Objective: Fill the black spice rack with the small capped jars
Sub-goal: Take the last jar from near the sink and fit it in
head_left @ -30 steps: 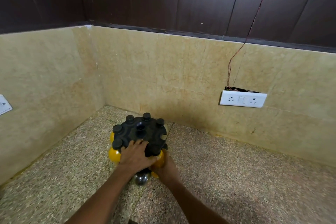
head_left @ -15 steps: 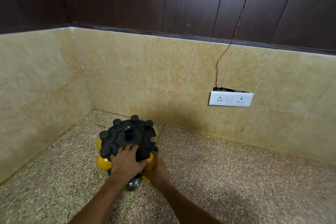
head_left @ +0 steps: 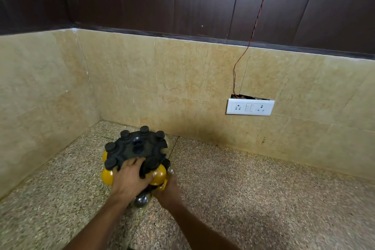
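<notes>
Our left hand (head_left: 129, 178) lies palm-down, fingers spread, on the near edge of the black spice rack (head_left: 138, 149), which stands on the speckled counter (head_left: 263, 189) near the corner. Our right hand (head_left: 168, 187) curls around a yellow jar (head_left: 158, 176) at the rack's near side (grip partly hidden).
</notes>
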